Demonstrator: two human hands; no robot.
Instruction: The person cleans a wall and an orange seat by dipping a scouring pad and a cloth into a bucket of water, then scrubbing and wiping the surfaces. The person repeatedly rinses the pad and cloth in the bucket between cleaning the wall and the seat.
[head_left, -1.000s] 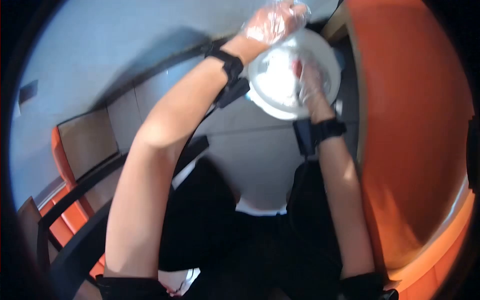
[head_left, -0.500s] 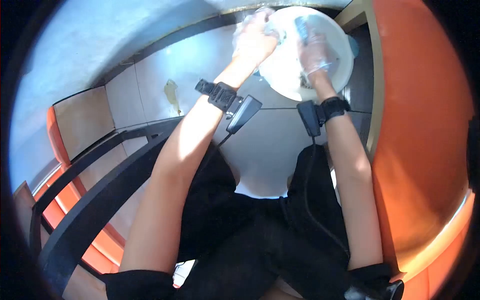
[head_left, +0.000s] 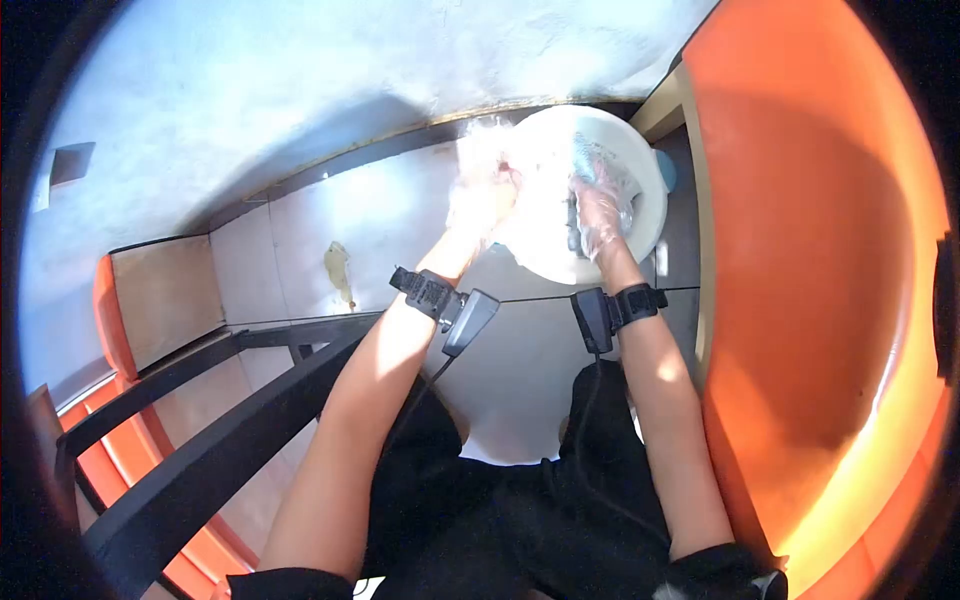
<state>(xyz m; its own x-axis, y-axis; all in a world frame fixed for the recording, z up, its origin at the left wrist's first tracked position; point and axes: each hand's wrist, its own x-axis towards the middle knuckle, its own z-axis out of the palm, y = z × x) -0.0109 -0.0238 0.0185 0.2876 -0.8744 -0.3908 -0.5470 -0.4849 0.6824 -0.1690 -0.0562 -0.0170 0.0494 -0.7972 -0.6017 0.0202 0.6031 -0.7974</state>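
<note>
A white round basin (head_left: 650, 225) stands on the tiled floor against the wall, with strong sunlight across its left half. My left hand (head_left: 485, 200), in a clear plastic glove, is at the basin's left side with its fingers curled. Glare hides what, if anything, it holds. Inside the basin is my right hand (head_left: 600, 212), also in a clear glove, its fingers closed on a light-blue item (head_left: 583, 155) whose kind I cannot make out. Beside that hand, something dark (head_left: 573, 225) shows in the basin. White bubbles or droplets speckle its inner wall.
An orange seat (head_left: 800, 220) with a pale wooden frame (head_left: 703, 200) rises close on the right. A black metal frame (head_left: 220, 440) runs along the left. Behind the basin is a pale wall (head_left: 280, 80). A yellowish stain (head_left: 338, 268) marks the floor tiles.
The view has tilted up, so the basin and both hands appear lower and slightly left, with more wall showing. My left hand is now more washed out by sunlight; my right hand stays in the basin.
</note>
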